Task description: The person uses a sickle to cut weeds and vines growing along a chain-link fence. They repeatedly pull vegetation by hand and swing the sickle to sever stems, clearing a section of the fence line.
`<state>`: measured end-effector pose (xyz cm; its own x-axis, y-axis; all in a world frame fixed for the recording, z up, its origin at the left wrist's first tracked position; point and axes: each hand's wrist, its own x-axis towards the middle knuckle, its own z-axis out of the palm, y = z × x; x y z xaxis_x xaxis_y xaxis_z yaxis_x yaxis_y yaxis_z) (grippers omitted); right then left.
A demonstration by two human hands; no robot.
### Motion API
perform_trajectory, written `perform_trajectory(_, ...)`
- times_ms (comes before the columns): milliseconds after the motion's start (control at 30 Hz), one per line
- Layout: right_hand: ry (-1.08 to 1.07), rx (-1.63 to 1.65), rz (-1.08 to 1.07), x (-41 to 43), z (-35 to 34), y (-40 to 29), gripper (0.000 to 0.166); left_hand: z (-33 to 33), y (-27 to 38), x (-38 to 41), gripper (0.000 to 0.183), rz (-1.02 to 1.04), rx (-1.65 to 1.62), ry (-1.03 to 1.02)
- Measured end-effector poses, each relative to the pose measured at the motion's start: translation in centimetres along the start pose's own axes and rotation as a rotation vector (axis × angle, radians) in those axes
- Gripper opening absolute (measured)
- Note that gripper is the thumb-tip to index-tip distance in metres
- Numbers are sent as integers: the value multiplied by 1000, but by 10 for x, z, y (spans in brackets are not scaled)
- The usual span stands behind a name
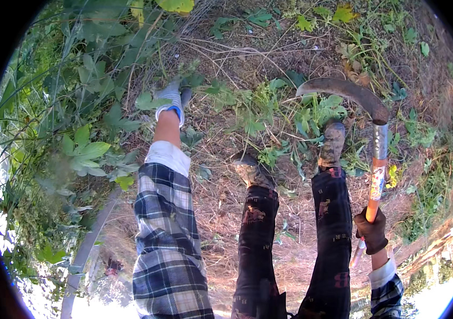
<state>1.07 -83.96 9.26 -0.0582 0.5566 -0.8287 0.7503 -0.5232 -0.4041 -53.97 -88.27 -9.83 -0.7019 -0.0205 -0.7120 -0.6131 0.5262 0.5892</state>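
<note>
My right hand [371, 231], in a dark brown glove, is shut around the orange handle of a hooked sickle [342, 88]. A riveted metal socket joins the handle to the worn, curved blade, whose tip points left above green leaves. On the left, my left hand [169, 97] wears a pale striped glove with a blue and white cuff. It reaches down among the leafy vines [146, 102] at the edge of the thicket. Leaves cover part of its fingers, so whether they grip a stem cannot be told.
My two boots [332, 143] stand on ground strewn with dry grass [218, 195]. Cut-looking green vines [266, 103] lie before them. Dense broad-leaved growth [87, 151] fills the left side, with a grey post [87, 255] below it. Dry stems [230, 50] cross the soil ahead.
</note>
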Motion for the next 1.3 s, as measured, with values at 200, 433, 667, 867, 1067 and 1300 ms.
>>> perform_trajectory(200, -120, 29, 65, 9, 7, -42, 19, -6, -78, -111, 50, -91, 1171, -388)
perform_trajectory(433, -60, -105, 63, 16, 5, -62, 21, -23, -94, -133, 58, 298, 767, -113)
perform_trajectory(667, -111, 31, 98, 21, 20, -74, 18, 21, 7, -32, 38, 42, -173, 18)
perform_trajectory(867, -131, 143, 133, 22, 35, -78, 21, 14, 3, -8, 48, 114, 146, 29)
perform_trajectory(1067, -167, 183, 177, 24, 38, -89, 28, -56, -80, -103, 31, 197, 206, 33)
perform_trajectory(1300, -357, -5, -54, 33, 64, -121, 30, -68, -72, -134, 18, 287, -48, 59)
